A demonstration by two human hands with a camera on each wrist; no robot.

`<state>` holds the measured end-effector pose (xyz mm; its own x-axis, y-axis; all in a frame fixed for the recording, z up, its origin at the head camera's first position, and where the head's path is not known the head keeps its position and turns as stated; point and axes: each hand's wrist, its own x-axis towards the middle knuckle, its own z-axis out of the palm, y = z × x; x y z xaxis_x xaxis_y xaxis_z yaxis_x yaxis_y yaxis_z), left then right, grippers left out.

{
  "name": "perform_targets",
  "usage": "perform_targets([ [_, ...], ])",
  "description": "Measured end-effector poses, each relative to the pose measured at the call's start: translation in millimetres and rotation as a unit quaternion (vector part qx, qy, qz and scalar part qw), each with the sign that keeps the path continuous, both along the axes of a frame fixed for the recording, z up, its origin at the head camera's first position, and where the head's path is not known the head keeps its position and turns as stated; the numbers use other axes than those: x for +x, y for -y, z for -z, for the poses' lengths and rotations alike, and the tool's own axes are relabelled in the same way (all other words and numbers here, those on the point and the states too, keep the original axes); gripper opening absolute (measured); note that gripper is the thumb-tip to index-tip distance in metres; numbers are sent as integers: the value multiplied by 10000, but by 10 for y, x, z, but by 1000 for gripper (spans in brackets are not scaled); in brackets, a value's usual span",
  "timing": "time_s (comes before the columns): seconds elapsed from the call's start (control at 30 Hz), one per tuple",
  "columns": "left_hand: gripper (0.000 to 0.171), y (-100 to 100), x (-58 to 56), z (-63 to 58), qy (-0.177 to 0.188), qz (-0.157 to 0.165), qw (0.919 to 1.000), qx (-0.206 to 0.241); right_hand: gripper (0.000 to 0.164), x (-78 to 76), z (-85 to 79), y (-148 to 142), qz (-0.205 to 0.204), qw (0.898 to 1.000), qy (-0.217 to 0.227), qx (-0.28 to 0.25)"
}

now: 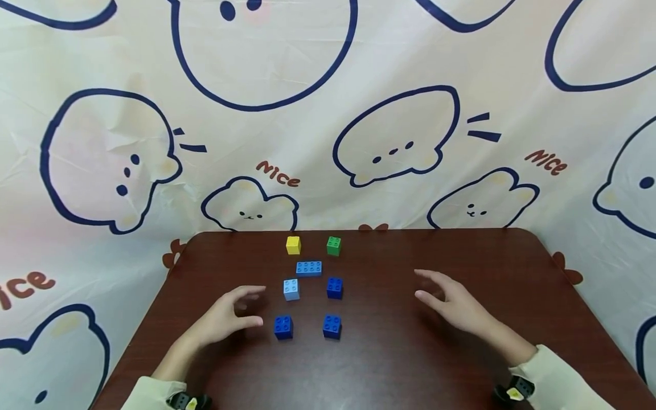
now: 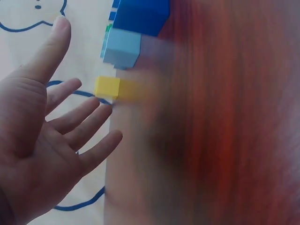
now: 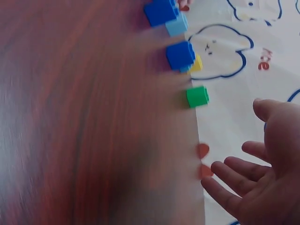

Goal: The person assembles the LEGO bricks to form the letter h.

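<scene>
My left hand (image 1: 225, 316) hovers left of the bricks, thumb and fingers spread with nothing between them. Nearest to it are a dark blue brick (image 1: 283, 327) and a light blue brick (image 1: 291, 289). Over the table's right part my right hand (image 1: 456, 302) is held with its fingers apart, also holding nothing. Two more dark blue bricks, one in front (image 1: 332, 327) and one behind (image 1: 335, 288), form the right side of the group. A longer medium-blue brick (image 1: 308, 269) lies across the middle. Behind it stand a yellow brick (image 1: 293, 245) and a green brick (image 1: 333, 246).
The bricks stand apart from one another on a dark brown wooden table (image 1: 389, 364). A pale cloth (image 1: 307, 136) with navy cartoon outlines hangs behind the table's far edge and along both sides. Dark straps with small devices sit on both wrists.
</scene>
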<state>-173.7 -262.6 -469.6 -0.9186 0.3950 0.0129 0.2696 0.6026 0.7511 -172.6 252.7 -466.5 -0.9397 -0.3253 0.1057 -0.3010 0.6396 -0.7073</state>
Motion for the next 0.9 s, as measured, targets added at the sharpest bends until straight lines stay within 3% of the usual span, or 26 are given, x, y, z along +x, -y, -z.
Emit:
perform_targets([
  [0.13,65,-66,16,66,75,450,9989,76,54,33,25,159,-136,9986,295,-417],
  [0.27,65,-112,45,106,156,692,9975,48,53,54,78,362,-410,9960,362,-701],
  [0.5,57,-184,60,138,270,775,9966,97,52,73,191,699,-883,9885,646,-1048],
  [0.9,41,-233,48,221,172,775,9968,134,55,115,325,1207,-1208,9807,838,-1287],
])
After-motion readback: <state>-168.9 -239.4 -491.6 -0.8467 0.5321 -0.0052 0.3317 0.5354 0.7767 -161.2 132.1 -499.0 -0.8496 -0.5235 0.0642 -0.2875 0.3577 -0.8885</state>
